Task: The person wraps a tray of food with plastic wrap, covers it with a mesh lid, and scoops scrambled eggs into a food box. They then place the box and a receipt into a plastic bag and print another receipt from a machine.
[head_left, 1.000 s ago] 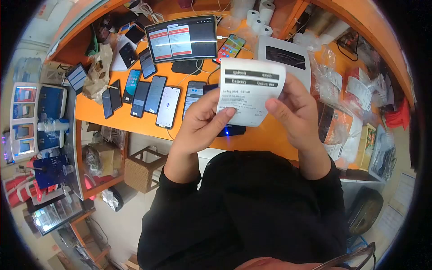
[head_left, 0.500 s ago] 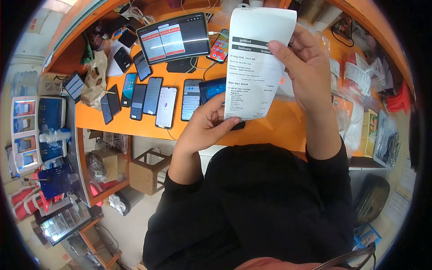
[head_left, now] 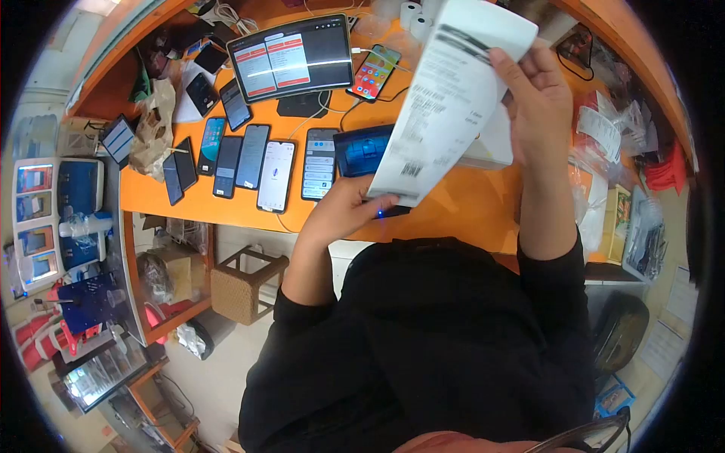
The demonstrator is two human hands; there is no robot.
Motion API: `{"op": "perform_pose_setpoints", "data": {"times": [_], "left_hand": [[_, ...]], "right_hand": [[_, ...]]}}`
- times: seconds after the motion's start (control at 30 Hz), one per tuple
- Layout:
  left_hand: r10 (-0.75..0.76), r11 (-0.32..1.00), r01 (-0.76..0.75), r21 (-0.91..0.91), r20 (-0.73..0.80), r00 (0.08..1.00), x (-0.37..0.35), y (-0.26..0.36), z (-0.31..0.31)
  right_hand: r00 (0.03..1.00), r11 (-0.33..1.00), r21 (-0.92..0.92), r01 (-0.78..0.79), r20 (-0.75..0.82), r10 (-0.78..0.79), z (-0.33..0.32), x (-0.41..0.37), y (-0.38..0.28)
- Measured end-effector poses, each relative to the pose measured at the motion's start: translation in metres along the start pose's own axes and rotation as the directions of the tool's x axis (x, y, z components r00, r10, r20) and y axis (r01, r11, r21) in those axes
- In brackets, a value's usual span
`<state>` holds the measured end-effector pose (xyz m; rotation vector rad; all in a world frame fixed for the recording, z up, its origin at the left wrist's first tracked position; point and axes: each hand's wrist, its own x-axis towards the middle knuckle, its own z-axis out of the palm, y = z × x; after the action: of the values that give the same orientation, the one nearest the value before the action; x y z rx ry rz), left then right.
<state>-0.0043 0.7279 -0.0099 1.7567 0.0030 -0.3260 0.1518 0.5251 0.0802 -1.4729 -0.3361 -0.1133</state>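
A long white printed receipt [head_left: 442, 102] is stretched slantwise between my two hands above the orange desk [head_left: 476, 204]. My left hand [head_left: 343, 210] pinches its lower end between thumb and fingers. Near its upper right edge, my right hand [head_left: 535, 90] grips the paper, thumb on the printed face. The print is blurred. Behind the lower end of the receipt, a small device with a blue screen [head_left: 364, 151] is partly hidden. A white phone [head_left: 276, 175] and a dark phone [head_left: 320, 162] lie left of it.
A tablet [head_left: 291, 59] stands at the back of the desk, with a red-screened phone [head_left: 374, 72] beside it. Several more phones lie on the left. Paper rolls [head_left: 411, 15] are at the back. Plastic bags [head_left: 630, 124] lie at the right. A woven stool [head_left: 245, 287] stands below.
The receipt has tilted, its top moving up and to the right with my right hand. A longer stretch of it shows at the lower end. My left hand has moved slightly left.
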Motion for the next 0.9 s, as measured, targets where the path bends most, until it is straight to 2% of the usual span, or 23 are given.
{"op": "perform_pose_setpoints", "data": {"times": [0.03, 0.07, 0.1, 0.13, 0.17, 0.2, 0.23, 0.27, 0.3, 0.33, 0.43, 0.47, 0.57, 0.67, 0.73, 0.77, 0.83, 0.9], "left_hand": [[-0.063, 0.996, 0.065, 0.057, -0.032, 0.997, 0.003, -0.005, -0.001], [-0.087, 0.996, 0.084, -0.042, -0.079, 0.993, 0.002, -0.006, 0.001], [-0.046, 0.994, 0.039, -0.105, -0.059, 0.997, 0.002, -0.009, 0.003], [-0.001, 0.986, -0.007, -0.168, -0.043, 0.999, 0.003, -0.014, 0.004], [0.046, 0.972, -0.052, -0.231, -0.032, 0.998, 0.005, -0.017, 0.005], [0.048, 0.982, -0.046, -0.183, 0.007, 0.999, 0.005, -0.015, 0.005], [0.048, 0.99, -0.041, -0.132, 0.049, 0.998, 0.007, -0.011, 0.003], [0.047, 0.996, -0.04, -0.079, 0.09, 0.995, 0.009, -0.008, 0.001], [0.072, 0.992, -0.062, -0.114, 0.084, 0.994, 0.01, -0.006, 0.002], [0.096, 0.985, -0.084, -0.15, 0.077, 0.992, 0.01, -0.004, 0.002], [0.136, 0.975, -0.114, -0.19, 0.102, 0.985, 0.012, 0.004, -0.006], [0.161, 0.967, -0.138, -0.216, 0.092, 0.983, 0.011, 0.004, -0.006], [0.269, 0.946, -0.264, -0.19, 0.0, 0.963, 0.014, -0.001, -0.001], [0.333, 0.932, -0.35, -0.092, -0.156, 0.93, 0.02, -0.009, 0.008], [0.391, 0.908, -0.417, -0.041, -0.274, 0.879, 0.025, -0.01, 0.011], [0.355, 0.906, -0.412, -0.094, -0.361, 0.862, 0.028, -0.013, 0.01], [0.263, 0.89, -0.414, -0.194, -0.522, 0.811, 0.035, -0.022, 0.007], [0.299, 0.912, -0.39, -0.129, -0.44, 0.847, 0.034, -0.031, -0.002]], "right_hand": [[0.988, 0.981, -0.183, 0.067, -0.128, -0.092, -0.005, 0.004, 0.009], [0.95, 0.924, -0.366, 0.107, -0.236, -0.204, -0.006, 0.005, 0.017], [0.921, 0.867, -0.451, 0.213, -0.204, -0.332, -0.003, 0.0, 0.024], [0.876, 0.789, -0.529, 0.314, -0.159, -0.455, 0.002, -0.005, 0.029], [0.847, 0.68, -0.583, 0.445, 0.027, -0.531, 0.004, -0.012, 0.028], [0.783, 0.562, -0.589, 0.58, 0.212, -0.585, 0.009, -0.018, 0.022], [0.787, 0.623, -0.496, 0.605, 0.489, -0.376, 0.017, -0.028, 0.018], [0.675, 0.695, -0.409, 0.592, 0.723, -0.15, 0.022, -0.034, 0.017], [0.578, 0.736, -0.394, 0.551, 0.816, 0.004, 0.022, -0.037, 0.027], [0.45, 0.772, -0.389, 0.503, 0.88, 0.15, 0.024, -0.039, 0.033], [0.354, 0.841, -0.53, 0.112, 0.812, 0.464, 0.018, -0.039, 0.027], [0.395, 0.932, -0.353, 0.086, 0.871, 0.293, 0.014, -0.044, 0.028], [0.467, 0.914, -0.343, 0.216, 0.859, 0.211, 0.014, -0.055, 0.018], [0.614, 0.804, -0.364, 0.471, 0.79, -0.002, 0.014, -0.068, 0.022], [0.661, 0.722, -0.423, 0.548, 0.748, -0.064, 0.011, -0.076, 0.016], [0.679, 0.678, -0.451, 0.58, 0.728, -0.096, 0.01, -0.08, 0.012], [0.673, 0.789, -0.361, 0.497, 0.734, -0.088, 0.003, -0.082, -0.014], [0.647, 0.912, -0.24, 0.333, 0.762, -0.036, -0.009, -0.075, -0.041]]}}
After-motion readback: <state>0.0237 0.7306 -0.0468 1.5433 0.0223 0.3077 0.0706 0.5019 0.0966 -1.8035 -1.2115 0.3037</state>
